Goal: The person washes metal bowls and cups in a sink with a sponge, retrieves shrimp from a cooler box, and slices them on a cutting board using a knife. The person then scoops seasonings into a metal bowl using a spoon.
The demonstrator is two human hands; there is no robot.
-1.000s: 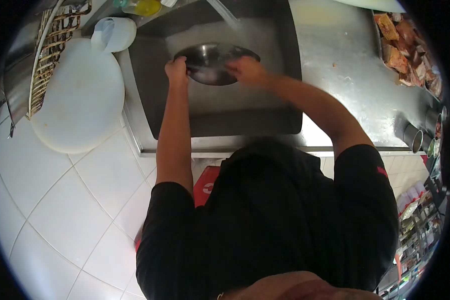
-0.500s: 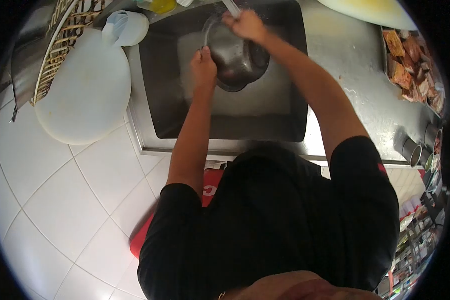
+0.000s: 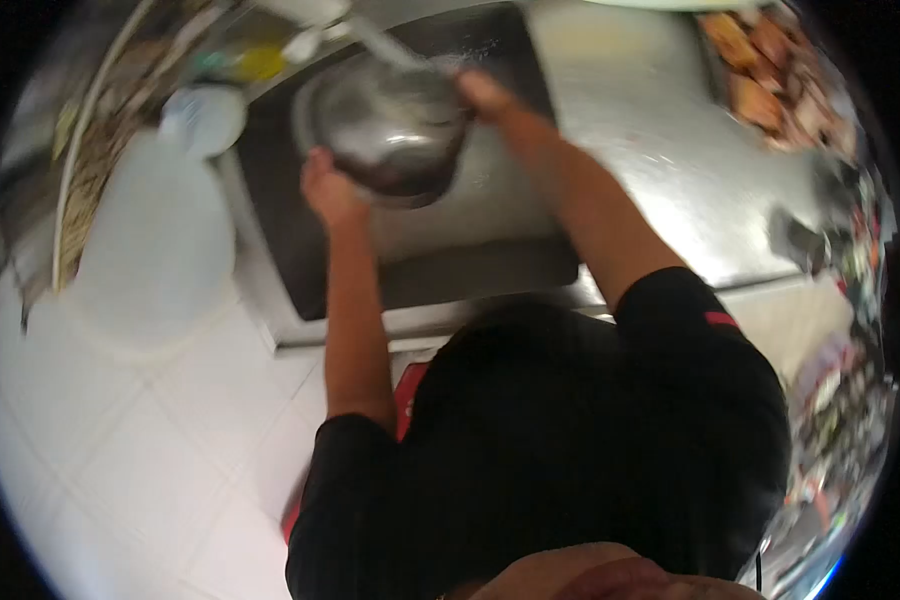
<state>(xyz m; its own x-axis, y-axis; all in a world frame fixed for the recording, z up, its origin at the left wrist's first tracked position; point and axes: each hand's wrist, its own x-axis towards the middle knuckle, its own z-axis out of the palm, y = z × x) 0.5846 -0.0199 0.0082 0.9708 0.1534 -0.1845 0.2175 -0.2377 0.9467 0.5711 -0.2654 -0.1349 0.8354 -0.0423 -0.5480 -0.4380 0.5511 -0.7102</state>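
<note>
A shiny metal bowl (image 3: pixel 395 140) is held between my two hands over the dark sink (image 3: pixel 440 275), and motion blurs its outline. My left hand (image 3: pixel 335 190) is closed on the bowl's near left rim, thumb uppermost. On the far right edge of the bowl is my right hand (image 3: pixel 485 95), its fingers partly hidden. A pale stream of water (image 3: pixel 388 45) comes down onto the bowl's far side from the white faucet (image 3: pixel 315 12). Whether the bowl's hollow faces up is hard to make out.
Left of the sink stands a big round white board or lid (image 3: pixel 155 240) with a small white container (image 3: pixel 205 118) behind it. A wicker basket (image 3: pixel 100 200) is farther left. Pieces of raw meat (image 3: pixel 770 75) lie at the back right, near metal cups (image 3: pixel 800 240).
My view has swung, shifting the sink leftward in it. My right hand has gone from the stream at the far side to the bowl's right edge, and the bowl has turned.
</note>
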